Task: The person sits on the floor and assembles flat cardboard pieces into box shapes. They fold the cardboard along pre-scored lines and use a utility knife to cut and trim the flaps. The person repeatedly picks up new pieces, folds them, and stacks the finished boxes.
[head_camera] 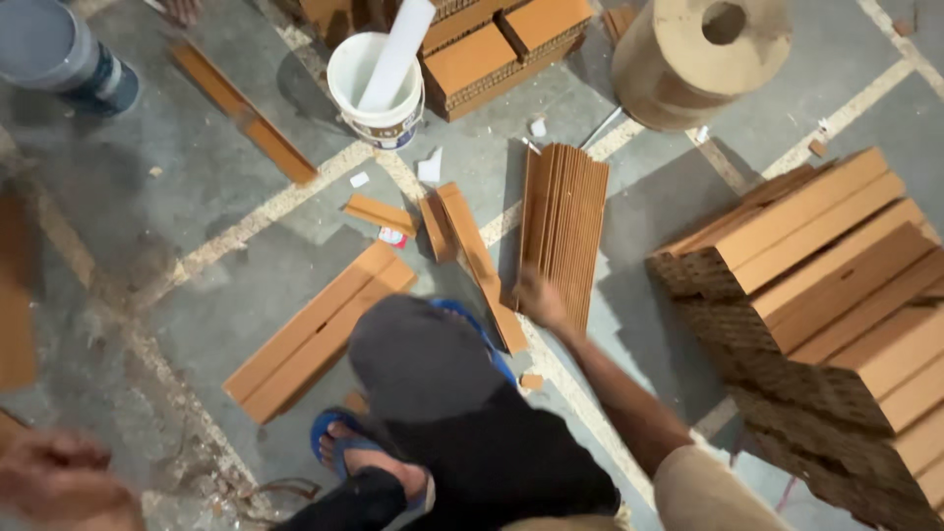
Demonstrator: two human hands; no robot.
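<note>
Sheets: a stack of ribbed brown sheets stands on edge on the floor, leaning a little, just below the white bucket.
Right hand: the right hand is at the stack's lower left corner, touching or nearly so; it is blurred, so I cannot tell whether it grips or only presses.
Left hand: the left hand is well away from the stack, at the lower left corner of the view, blurred and cut off; whether it is closed or loose cannot be told.
Strip: a long board strip lies just left of the stack, next to the right hand.
Risk: the stack may fan out or tip over, since it stands on a thin edge and only one corner is steadied.
Risk: scattered strips and scraps near the stack could trip the sandalled foot.
Hidden: a dark knee covers the floor left of the stack's lower end.
Hidden: the block pile, right of the stack, runs out of view.
Cut off: another person's leg is at the top left, far from the stack.
</note>
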